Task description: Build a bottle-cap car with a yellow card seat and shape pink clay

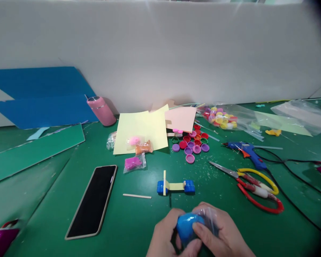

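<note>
Low at the front of the table, both hands hold a lump of blue modelling clay (186,225) with a clear plastic bag (210,216) around it. My left hand (164,232) is closed on its left side. The fingers of my right hand (222,233) grip the bag from the right, its thumb pressing on the clay. Just beyond my hands stands a small craft piece (176,186) with a blue block at each end, a pale strip between them and an upright pale stick. A short white stick (137,196) lies to its left.
A phone (92,201) lies at left, and a pink bottle (101,110) leans by the wall. Bagged clay (133,163), yellow paper (141,125) and coloured caps (196,149) spread behind. At right are scissors (253,184) and a blue glue gun (244,150) with its cord.
</note>
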{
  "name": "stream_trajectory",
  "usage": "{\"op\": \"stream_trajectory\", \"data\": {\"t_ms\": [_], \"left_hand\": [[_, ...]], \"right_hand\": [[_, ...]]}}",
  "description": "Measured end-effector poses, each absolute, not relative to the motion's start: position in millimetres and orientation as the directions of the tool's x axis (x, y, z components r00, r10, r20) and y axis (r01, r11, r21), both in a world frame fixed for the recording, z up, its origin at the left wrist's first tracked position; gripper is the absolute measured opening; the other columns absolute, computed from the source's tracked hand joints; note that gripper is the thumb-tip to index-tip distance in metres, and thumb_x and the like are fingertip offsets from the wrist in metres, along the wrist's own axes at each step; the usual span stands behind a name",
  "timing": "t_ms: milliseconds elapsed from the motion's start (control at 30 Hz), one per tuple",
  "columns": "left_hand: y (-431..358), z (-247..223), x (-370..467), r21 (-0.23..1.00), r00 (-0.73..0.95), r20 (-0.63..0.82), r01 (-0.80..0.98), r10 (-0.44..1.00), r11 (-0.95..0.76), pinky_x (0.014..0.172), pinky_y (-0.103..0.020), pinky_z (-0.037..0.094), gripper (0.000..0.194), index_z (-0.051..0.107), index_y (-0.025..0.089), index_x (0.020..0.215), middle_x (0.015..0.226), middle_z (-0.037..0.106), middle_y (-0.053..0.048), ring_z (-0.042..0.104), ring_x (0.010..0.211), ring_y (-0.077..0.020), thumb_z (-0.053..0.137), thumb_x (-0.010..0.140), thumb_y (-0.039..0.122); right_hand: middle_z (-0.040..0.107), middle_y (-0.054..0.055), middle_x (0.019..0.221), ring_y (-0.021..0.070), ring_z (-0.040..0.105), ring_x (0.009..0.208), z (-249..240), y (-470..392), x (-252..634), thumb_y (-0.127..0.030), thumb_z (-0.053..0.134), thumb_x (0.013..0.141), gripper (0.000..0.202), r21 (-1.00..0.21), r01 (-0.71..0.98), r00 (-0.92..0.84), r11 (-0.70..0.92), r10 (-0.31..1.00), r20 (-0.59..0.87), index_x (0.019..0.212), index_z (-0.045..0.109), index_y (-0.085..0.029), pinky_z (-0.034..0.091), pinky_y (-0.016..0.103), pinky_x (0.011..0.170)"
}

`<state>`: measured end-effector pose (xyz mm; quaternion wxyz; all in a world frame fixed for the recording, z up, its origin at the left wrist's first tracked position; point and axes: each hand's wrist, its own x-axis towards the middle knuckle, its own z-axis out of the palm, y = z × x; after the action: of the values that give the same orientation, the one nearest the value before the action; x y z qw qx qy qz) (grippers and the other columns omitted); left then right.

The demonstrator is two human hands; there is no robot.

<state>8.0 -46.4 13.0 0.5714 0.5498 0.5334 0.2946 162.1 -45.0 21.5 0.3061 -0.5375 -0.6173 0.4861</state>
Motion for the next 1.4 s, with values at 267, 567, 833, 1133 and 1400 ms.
{"op": "stream_trajectory", "data": {"t_ms": [267,567,833,1133,1400], "left_hand": [[-30.2,2.9,13.6,0.872,0.529,-0.354,-0.112,0.772,0.477,0.045,-0.02,0.038,0.033,0.048,0.015,0.07,0.056,0.051,0.002,0.045,0.047,-0.0081,0.059,0.071,0.046],[-32.6,-13.5,11.5,0.778,0.575,-0.394,-0.207,0.717,0.594,0.047,-0.021,0.044,0.027,0.056,0.013,0.079,0.059,0.058,0.0,0.051,0.05,-0.0092,0.064,0.07,0.037],[-32.0,-10.9,10.9,0.84,0.53,-0.41,-0.097,0.742,0.533,0.046,-0.021,0.043,0.027,0.054,0.013,0.074,0.055,0.058,0.0,0.051,0.046,-0.0089,0.061,0.073,0.04],[-33.3,-8.5,13.0,0.837,0.53,-0.412,-0.102,0.741,0.538,0.042,-0.018,0.038,0.029,0.055,0.013,0.071,0.051,0.054,0.002,0.046,0.042,-0.0067,0.059,0.073,0.042],[-33.2,-15.7,8.0,0.857,0.49,-0.393,-0.112,0.778,0.504,0.045,-0.018,0.033,0.032,0.055,0.014,0.063,0.053,0.047,0.003,0.041,0.048,-0.0073,0.056,0.074,0.045]], "right_hand": [[0.053,-0.001,0.061,0.0109,0.047,0.056,8.5,-47.7,180.4,-0.042,0.053,0.078,0.028,-0.968,0.113,-0.204,-0.226,0.948,-0.245,0.074,0.061,-0.016,0.04,0.02,0.051],[0.055,0.0,0.062,0.0113,0.048,0.057,8.2,-49.9,181.2,-0.037,0.042,0.086,0.032,-0.951,0.208,-0.045,-0.229,0.969,-0.243,0.076,0.064,-0.017,0.039,0.019,0.053],[0.047,-0.002,0.06,0.0111,0.043,0.058,15.5,-48.0,190.7,-0.037,0.038,0.088,0.033,-0.952,0.208,-0.071,-0.225,0.967,-0.244,0.068,0.056,-0.017,0.035,0.021,0.053],[0.05,-0.001,0.059,0.0105,0.043,0.056,11.9,-51.1,197.5,-0.041,0.05,0.08,0.028,-0.937,0.132,-0.198,-0.323,0.918,-0.344,0.069,0.059,-0.016,0.034,0.021,0.052],[0.047,-0.003,0.056,0.0095,0.041,0.053,7.4,-49.4,193.3,-0.041,0.047,0.082,0.032,-0.946,0.142,-0.219,-0.292,0.923,-0.317,0.064,0.055,-0.016,0.032,0.02,0.05]]}}
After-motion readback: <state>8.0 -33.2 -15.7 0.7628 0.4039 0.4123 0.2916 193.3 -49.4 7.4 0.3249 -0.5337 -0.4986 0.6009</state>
